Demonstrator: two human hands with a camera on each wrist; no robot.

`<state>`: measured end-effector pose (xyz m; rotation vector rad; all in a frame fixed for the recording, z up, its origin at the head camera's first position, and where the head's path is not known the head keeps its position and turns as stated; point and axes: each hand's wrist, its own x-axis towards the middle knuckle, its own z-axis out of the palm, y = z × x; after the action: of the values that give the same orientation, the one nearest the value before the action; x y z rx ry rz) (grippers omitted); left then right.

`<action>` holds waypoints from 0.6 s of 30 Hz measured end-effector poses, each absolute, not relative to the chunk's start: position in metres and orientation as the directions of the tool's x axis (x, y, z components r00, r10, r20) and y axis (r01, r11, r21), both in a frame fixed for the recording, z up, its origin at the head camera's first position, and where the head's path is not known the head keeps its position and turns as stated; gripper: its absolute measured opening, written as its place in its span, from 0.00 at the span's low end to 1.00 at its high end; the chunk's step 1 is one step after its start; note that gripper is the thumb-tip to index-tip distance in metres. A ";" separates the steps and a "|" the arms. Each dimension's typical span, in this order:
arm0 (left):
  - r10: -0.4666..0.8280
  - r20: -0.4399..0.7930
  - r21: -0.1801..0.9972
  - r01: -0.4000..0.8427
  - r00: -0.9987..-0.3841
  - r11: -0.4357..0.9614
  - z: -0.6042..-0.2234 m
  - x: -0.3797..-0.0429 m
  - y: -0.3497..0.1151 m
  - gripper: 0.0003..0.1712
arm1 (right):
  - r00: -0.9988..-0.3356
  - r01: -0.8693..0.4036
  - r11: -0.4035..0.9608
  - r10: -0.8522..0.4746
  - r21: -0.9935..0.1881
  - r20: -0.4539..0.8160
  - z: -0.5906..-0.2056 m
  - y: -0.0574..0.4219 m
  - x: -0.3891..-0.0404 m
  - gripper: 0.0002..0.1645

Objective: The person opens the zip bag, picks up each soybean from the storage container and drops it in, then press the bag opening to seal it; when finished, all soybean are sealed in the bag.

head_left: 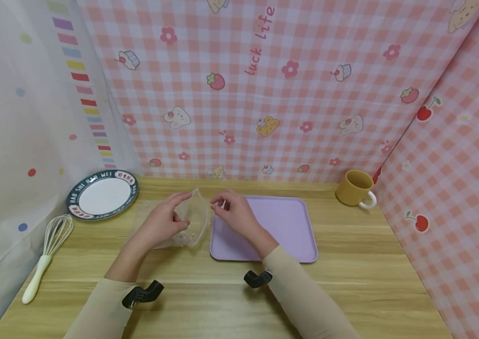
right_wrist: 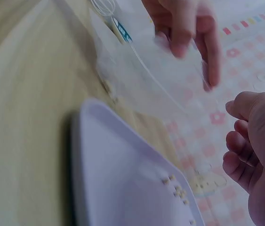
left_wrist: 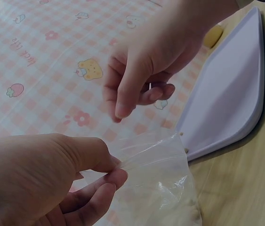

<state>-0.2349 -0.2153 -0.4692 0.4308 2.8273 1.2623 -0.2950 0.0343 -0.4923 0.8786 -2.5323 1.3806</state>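
My left hand (head_left: 160, 223) holds a clear plastic bag (head_left: 200, 212), thumb and fingers at its edge in the left wrist view. The upper edge of the bag stands raised, and small pale bits show inside its lower part (left_wrist: 179, 209). My right hand (head_left: 239, 216) hovers over the left side of a lilac tray (head_left: 286, 228), close beside the bag, its fingers loosely curled. Nothing shows between its thumb and fingers. On the tray, several tiny tan bits (right_wrist: 178, 190) lie near one edge in the right wrist view.
A white plate (head_left: 103, 195) with a dark green lettered rim lies at the back left. In front of it rests a whisk (head_left: 48, 254) with a cream handle. A mustard mug (head_left: 353, 188) with a white handle stands at the back right. Patterned cloth walls surround the wooden table (head_left: 205, 301).
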 end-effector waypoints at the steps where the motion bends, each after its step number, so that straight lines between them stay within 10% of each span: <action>1: 0.254 0.097 0.732 0.243 -0.962 0.637 -0.469 -0.235 -0.215 0.47 | -0.830 -0.535 0.415 -0.420 -0.736 0.366 -0.493 0.038 -0.298 0.04; 18: 0.258 0.106 0.729 0.251 -0.960 0.636 -0.468 -0.235 -0.216 0.47 | -0.911 -0.376 0.603 -0.378 -0.704 0.163 -0.515 0.091 -0.353 0.08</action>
<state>-0.2350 -0.2161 -0.4680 0.4409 2.8344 1.2612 -0.3532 0.0911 -0.5146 0.6627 -2.8149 1.2346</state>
